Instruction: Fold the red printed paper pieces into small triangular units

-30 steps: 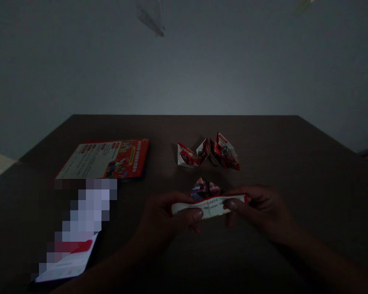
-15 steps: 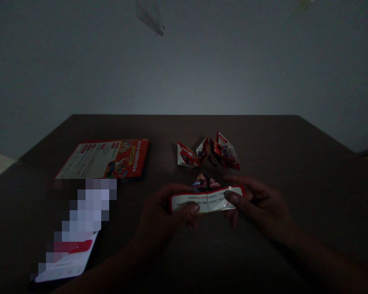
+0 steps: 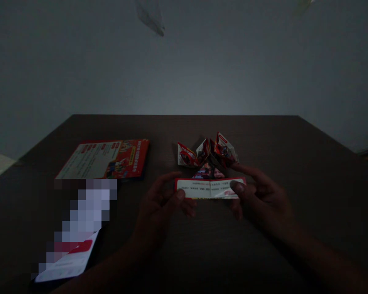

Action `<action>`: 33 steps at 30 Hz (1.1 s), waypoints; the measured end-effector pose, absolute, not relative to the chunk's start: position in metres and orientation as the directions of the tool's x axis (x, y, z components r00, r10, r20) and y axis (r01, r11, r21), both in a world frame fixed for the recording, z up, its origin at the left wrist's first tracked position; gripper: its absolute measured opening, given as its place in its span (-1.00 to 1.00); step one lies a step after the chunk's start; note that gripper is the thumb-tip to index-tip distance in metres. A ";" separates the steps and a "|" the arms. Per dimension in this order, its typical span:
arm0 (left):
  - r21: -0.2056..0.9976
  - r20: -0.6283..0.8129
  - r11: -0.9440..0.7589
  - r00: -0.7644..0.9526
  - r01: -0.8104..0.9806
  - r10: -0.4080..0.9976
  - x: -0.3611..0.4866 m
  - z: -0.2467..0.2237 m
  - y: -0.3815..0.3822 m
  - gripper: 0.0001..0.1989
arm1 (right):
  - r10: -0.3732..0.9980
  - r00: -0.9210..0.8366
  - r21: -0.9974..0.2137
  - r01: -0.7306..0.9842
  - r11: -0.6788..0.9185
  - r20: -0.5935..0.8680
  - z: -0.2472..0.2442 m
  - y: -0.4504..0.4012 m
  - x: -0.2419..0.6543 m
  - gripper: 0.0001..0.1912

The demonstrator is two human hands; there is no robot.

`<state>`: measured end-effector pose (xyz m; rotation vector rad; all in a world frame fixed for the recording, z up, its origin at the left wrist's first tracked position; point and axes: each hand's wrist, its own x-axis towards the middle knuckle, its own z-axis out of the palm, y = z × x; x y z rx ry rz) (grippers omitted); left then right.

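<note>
A folded printed paper card (image 3: 210, 188) is held out level between both my hands, above the table. Its front strip is white with dark print and a red edge, and a triangular picture flap (image 3: 209, 170) rises behind it. My left hand (image 3: 159, 204) pinches the left end, thumb in front and fingers behind. At the other end my right hand (image 3: 262, 200) grips with its thumb on the print, while its index finger stretches forward toward the folded paper shapes (image 3: 202, 153). Those red-and-white shapes stand in a zigzag just beyond the card.
To the left lies a stack of red and white printed cards or booklets (image 3: 130, 159). Nearer me, a phone (image 3: 69, 261) with a lit, partly pixelated screen rests by my left forearm. The dark wooden table (image 3: 263, 126) meets a pale wall behind.
Both hands have moved slightly forward with the card, and its strip now sits more level. My left thumb has shifted outward toward the card's left end.
</note>
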<state>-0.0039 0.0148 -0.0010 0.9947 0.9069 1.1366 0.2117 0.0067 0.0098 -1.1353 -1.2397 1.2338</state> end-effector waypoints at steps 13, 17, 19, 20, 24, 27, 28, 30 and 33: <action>0.996 -0.087 0.088 0.040 -0.019 0.995 -0.003 0.005 0.012 -0.63 | 0.998 -0.009 -0.998 -0.014 0.054 0.055 0.009 0.005 0.213 -0.53; 0.927 0.232 -0.198 -0.073 0.318 0.970 -0.005 -0.001 0.008 -0.68 | 0.999 -0.004 -0.999 -0.009 0.053 0.053 0.008 0.004 0.213 -0.61; 0.785 0.462 -0.409 0.001 0.464 0.887 -0.006 -0.005 0.006 -0.58 | 0.998 -0.008 -0.998 -0.015 0.057 0.057 0.008 0.004 0.212 -0.66; 0.697 0.542 -0.495 0.072 0.519 0.838 -0.006 -0.007 0.005 -0.55 | 0.998 -0.010 -0.998 -0.019 0.066 0.066 0.007 0.005 0.213 -0.69; 0.467 0.609 -0.588 0.242 0.660 0.755 -0.007 -0.010 0.004 -0.60 | 0.994 -0.043 -0.994 -0.017 0.104 0.105 0.005 0.006 0.214 -0.81; 0.428 0.618 -0.560 0.222 0.709 0.754 -0.008 -0.009 0.007 -0.68 | 0.988 -0.099 -0.993 -0.014 0.115 0.116 0.003 0.006 0.214 -0.83; 0.425 0.625 -0.570 0.228 0.703 0.747 -0.008 -0.009 0.008 -0.70 | 0.985 -0.126 -0.993 -0.015 0.118 0.119 0.003 0.005 0.214 -0.83; 0.428 0.623 -0.600 0.261 0.676 0.737 -0.009 -0.010 0.011 -0.73 | 0.976 -0.178 -0.992 -0.025 0.122 0.124 0.002 0.004 0.214 -0.82; 0.418 0.602 -0.639 0.330 0.646 0.727 -0.009 -0.010 0.014 -0.69 | 0.969 -0.210 -0.991 -0.040 0.127 0.133 0.002 0.003 0.214 -0.82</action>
